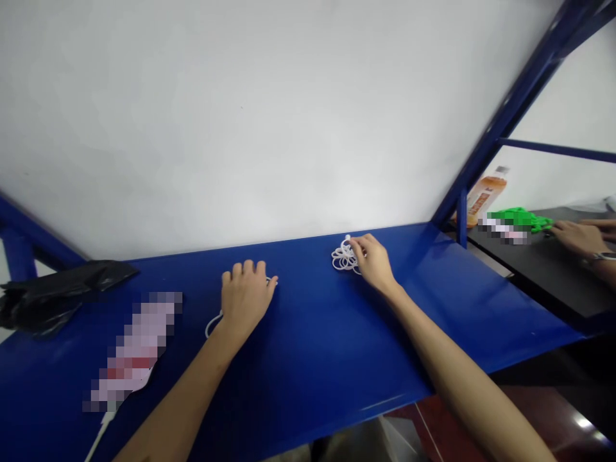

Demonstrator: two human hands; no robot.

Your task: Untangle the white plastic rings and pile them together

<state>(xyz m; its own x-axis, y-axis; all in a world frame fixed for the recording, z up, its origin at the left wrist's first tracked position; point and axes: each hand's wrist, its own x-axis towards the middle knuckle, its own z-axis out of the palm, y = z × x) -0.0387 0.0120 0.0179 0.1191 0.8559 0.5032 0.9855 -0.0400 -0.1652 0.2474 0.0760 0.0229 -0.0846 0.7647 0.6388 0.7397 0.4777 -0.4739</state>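
Observation:
My left hand (246,298) lies palm down on the blue shelf, fingers apart and thumb out to the side. Beneath it is a white cord (208,326), showing as a loop by the wrist and a short piece near the thumb; the palm hides the rest. Further right, a loosely coiled white cord (343,258) rests near the wall. My right hand (373,260) is at the right side of this coil, with thumb and index finger pinched on it. Whether the two cords join cannot be seen.
A black plastic bag (67,289) and a blurred-out flat object with a white cable (102,427) lie left. Blue frame posts (500,122) bound the shelf (308,372). On the dark table at right are a bottle (486,196), green material (522,218) and another person's hands (580,237).

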